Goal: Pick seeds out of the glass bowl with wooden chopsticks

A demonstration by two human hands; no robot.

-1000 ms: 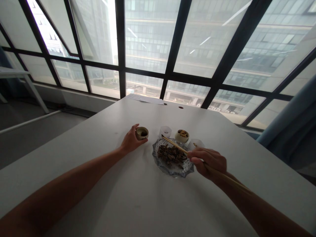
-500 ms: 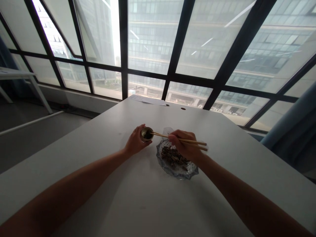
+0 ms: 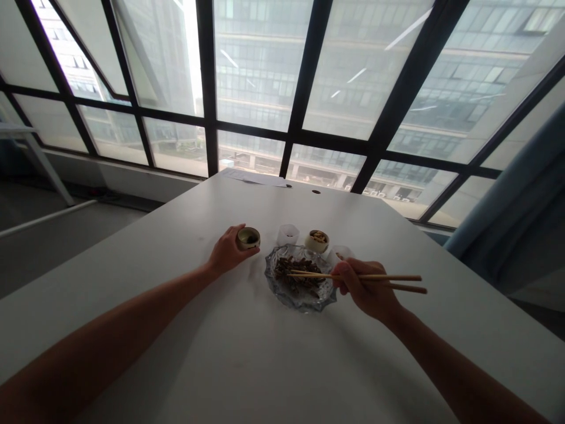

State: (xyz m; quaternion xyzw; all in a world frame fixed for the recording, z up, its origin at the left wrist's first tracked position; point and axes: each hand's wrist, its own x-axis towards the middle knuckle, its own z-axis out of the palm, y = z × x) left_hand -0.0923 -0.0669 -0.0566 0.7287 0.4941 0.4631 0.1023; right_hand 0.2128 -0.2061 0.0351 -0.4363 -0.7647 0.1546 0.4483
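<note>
My left hand (image 3: 228, 252) is wrapped round a small cup (image 3: 242, 240), pale inside with something dark at its bottom. Between the fingers of my right hand (image 3: 364, 288) is a pair of wooden chopsticks (image 3: 397, 277), held nearly level. Their tips reach into a clear scalloped glass bowl (image 3: 270, 281) and touch a heap of dark brown, thin dried pieces (image 3: 302, 282); whether a piece is pinched between them I cannot tell. Behind the bowl stands a second small cup (image 3: 316, 241) with light tan pieces in it.
A translucent white cup (image 3: 288, 234) stands behind the bowl, and another pale one (image 3: 341, 253) is partly hidden by my right hand. Papers (image 3: 256, 178) lie at the far edge of the white table (image 3: 220, 353). Windows rise beyond; a blue curtain (image 3: 507, 206) hangs right.
My right hand has moved right and down, taking the chopstick tips from the left-hand cup to the dark pieces in the glass bowl. The cup of tan pieces has come into view.
</note>
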